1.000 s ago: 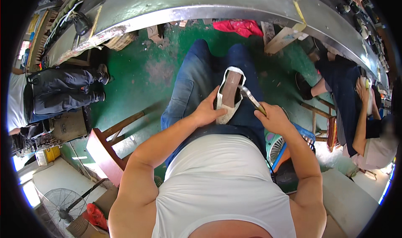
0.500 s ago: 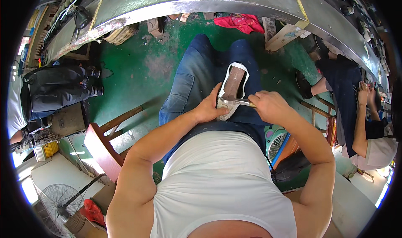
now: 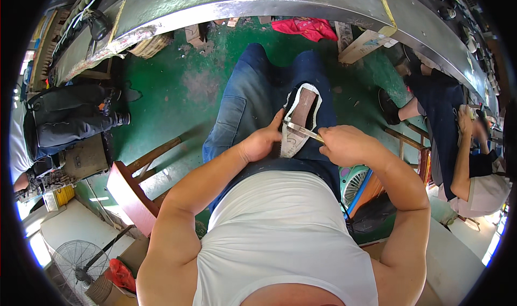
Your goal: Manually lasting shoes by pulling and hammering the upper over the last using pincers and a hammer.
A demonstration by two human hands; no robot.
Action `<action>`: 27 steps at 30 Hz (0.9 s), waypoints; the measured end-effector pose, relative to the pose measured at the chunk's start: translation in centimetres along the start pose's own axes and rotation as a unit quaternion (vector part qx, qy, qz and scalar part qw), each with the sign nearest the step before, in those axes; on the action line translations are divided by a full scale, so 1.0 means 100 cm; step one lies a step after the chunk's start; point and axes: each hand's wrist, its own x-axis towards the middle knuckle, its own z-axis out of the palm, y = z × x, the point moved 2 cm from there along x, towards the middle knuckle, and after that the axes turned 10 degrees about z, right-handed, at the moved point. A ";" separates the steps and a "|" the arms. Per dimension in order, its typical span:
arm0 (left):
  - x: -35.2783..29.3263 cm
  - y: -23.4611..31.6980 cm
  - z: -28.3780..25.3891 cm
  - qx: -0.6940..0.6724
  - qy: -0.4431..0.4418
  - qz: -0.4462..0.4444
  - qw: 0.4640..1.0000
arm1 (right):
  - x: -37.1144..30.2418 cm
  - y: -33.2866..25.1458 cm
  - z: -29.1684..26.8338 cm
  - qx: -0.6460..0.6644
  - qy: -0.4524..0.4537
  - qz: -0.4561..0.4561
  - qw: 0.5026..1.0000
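Observation:
A shoe (image 3: pixel 303 108) rests on my lap with its underside up. It shows a brown flat bottom, a white folded rim, dark sides and a pale, patterned end towards my waist. My left hand (image 3: pixel 265 141) holds the shoe at its left side, thumb and fingers partly hidden by the edge. My right hand (image 3: pixel 344 144) is closed round the handle of a small hammer (image 3: pixel 305 130). The hammer's metal head lies over the shoe's left rim, close to my left fingertips; whether it touches the rim I cannot tell.
A long metal-edged bench (image 3: pixel 247 7) runs across in front. Wooden stools (image 3: pixel 129 190) stand at left and right, with a green fan (image 3: pixel 354 185) by my right hip. Co-workers sit or stand at both sides. A red cloth (image 3: pixel 304 29) lies on the green floor.
The shoe has turned a little clockwise, baring more of its pale end. My left thumb has drawn back off that end. My right hand has dropped slightly towards me with the hammer more slanted.

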 end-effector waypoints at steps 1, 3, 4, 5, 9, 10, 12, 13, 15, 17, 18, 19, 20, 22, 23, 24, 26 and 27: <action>0.002 0.002 0.002 -0.218 0.029 -0.026 0.975 | 0.002 0.000 -0.001 -0.028 -0.002 -0.014 1.000; 0.012 -0.008 0.008 -0.240 0.151 -0.056 0.957 | 0.010 0.004 0.020 0.006 0.064 -0.040 0.997; 0.015 -0.024 0.002 -0.186 0.211 -0.065 0.957 | 0.013 0.004 0.035 0.042 0.130 -0.067 0.988; 0.019 -0.034 -0.002 -0.131 0.269 -0.074 0.951 | 0.017 0.002 0.049 0.086 0.138 -0.046 0.986; 0.026 -0.047 -0.016 0.208 0.326 0.033 0.922 | 0.020 0.005 0.069 0.155 0.187 -0.050 0.969; 0.024 -0.030 -0.009 0.331 0.326 0.078 0.882 | 0.016 0.011 0.063 0.133 0.167 -0.041 0.976; 0.025 -0.026 -0.009 0.347 0.304 0.098 0.882 | 0.014 0.017 0.054 0.095 0.166 -0.025 0.981; 0.023 -0.023 -0.006 0.359 0.288 0.117 0.880 | 0.017 0.018 0.054 0.096 0.167 -0.024 0.981; 0.021 -0.017 -0.002 0.391 0.256 0.144 0.873 | 0.026 0.021 0.051 0.053 0.284 -0.023 0.957; 0.021 -0.014 -0.002 0.421 0.227 0.172 0.861 | 0.030 0.024 0.055 0.046 0.269 0.006 0.962; 0.022 -0.014 -0.002 0.476 0.186 0.181 0.840 | 0.034 0.032 0.066 0.085 0.264 0.015 0.961; 0.021 -0.012 0.000 0.529 0.142 0.188 0.815 | 0.032 0.036 0.069 0.125 0.258 0.024 0.958; 0.021 -0.010 -0.001 0.528 0.142 0.187 0.816 | 0.031 0.043 0.066 0.126 0.256 0.025 0.958; 0.023 -0.006 -0.003 0.561 0.077 0.125 0.815 | 0.033 0.055 0.054 0.171 0.128 0.031 0.976; 0.023 -0.005 -0.005 0.562 0.076 0.124 0.814 | 0.029 0.052 0.038 0.173 0.128 0.031 0.976; 0.026 -0.005 -0.008 0.577 0.057 0.089 0.810 | 0.024 0.050 0.020 0.237 0.058 0.072 0.967; 0.027 0.001 -0.006 0.589 0.034 0.051 0.806 | 0.022 0.045 0.014 0.257 0.109 0.039 0.960; 0.028 0.004 -0.006 0.598 0.018 0.037 0.801 | 0.028 0.039 0.018 0.259 0.108 0.040 0.959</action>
